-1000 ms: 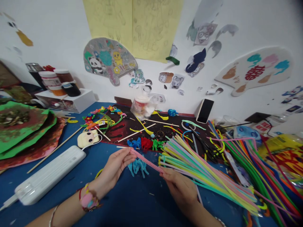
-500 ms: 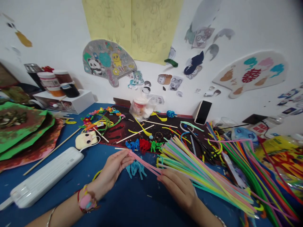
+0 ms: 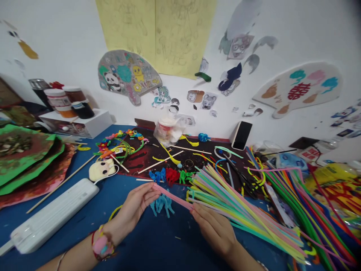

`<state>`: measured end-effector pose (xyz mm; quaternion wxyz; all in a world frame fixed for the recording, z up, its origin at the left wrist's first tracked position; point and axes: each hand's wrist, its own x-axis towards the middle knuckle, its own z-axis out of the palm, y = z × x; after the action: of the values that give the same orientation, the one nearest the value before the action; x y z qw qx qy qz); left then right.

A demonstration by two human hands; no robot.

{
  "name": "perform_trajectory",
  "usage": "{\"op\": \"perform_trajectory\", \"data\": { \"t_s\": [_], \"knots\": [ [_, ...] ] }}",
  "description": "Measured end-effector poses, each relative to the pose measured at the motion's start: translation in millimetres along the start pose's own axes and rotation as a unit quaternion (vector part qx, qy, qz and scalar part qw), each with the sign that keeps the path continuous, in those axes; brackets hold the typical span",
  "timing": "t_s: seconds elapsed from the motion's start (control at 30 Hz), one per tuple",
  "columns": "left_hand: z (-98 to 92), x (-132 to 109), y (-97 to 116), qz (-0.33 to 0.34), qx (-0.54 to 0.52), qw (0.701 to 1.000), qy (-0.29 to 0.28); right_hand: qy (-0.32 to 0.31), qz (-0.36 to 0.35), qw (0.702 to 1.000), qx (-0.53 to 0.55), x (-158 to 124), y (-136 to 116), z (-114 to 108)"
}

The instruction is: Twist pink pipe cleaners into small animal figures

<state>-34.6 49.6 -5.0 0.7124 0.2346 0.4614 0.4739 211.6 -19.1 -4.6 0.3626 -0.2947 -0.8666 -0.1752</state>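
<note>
Left hand [image 3: 138, 210] closed on the near end of a pink stick [image 3: 172, 196], right hand [image 3: 213, 226] closed on its other end, right by a pastel stick bundle [image 3: 239, 212] that fans out right. Blue twisted figures [image 3: 162, 204] sit just under the pink stick, on a blue mat [image 3: 146, 244]. White power strip [image 3: 52, 214] near left, coloured stick pile [image 3: 301, 199] right

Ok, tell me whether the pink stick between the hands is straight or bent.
Straight: the pink stick runs in one unbroken line from the left hand to the right hand, with no visible bend.
</note>
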Motion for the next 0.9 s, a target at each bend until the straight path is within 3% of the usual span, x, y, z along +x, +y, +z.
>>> {"op": "perform_trajectory", "data": {
  "t_s": [0.23,0.47,0.73,0.9],
  "knots": [
    [4.4,-2,6,-0.012,0.018,1.000,-0.011,0.032,0.050,0.998,0.021,-2,-1,2],
    [8.7,-6,27,0.005,0.148,0.984,-0.099,0.071,0.176,0.976,0.108,7,17,-7],
    [4.9,-12,36,0.076,0.281,0.921,-0.259,0.063,0.258,0.949,0.172,1,34,-19],
    [-2.3,-10,33,0.104,0.324,0.896,-0.283,0.081,0.276,0.937,0.198,1,36,-20]
  ]
}}
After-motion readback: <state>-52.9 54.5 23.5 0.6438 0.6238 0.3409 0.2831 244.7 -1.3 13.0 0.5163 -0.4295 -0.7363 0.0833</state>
